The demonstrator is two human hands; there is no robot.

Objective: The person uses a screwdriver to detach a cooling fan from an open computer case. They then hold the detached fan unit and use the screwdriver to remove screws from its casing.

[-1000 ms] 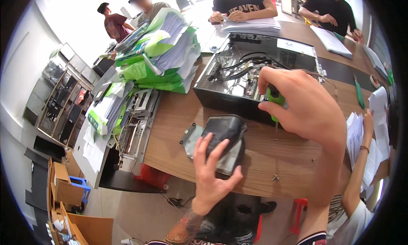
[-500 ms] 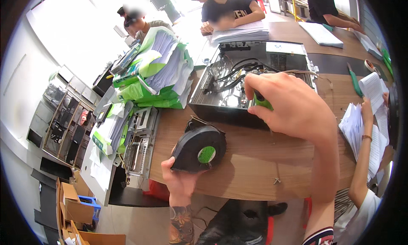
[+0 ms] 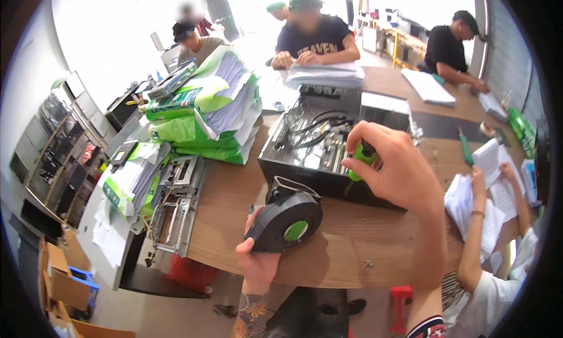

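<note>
My left hand (image 3: 256, 262) grips a black rounded fan part with a green centre (image 3: 285, 221), holding it up on edge over the front of the wooden table (image 3: 352, 244). My right hand (image 3: 399, 174) is closed around a green-handled screwdriver (image 3: 362, 157), its tip pointing down at the near edge of an open black computer case (image 3: 319, 153). Inside the case I see cables and metal parts. The two hands are apart, the fan part just left of the screwdriver.
Stacks of paper in green wrappers (image 3: 205, 115) stand at the table's left, with metal drive brackets (image 3: 176, 203) below them. A small screw (image 3: 367, 264) lies near the front edge. Several people work across the table; another person's arm (image 3: 478, 221) handles papers at right. Cardboard boxes (image 3: 64, 279) sit on the floor.
My left hand turned the black part from flat on the table to upright on edge, showing its green centre, and raised it. My right hand stayed at the case with the screwdriver.
</note>
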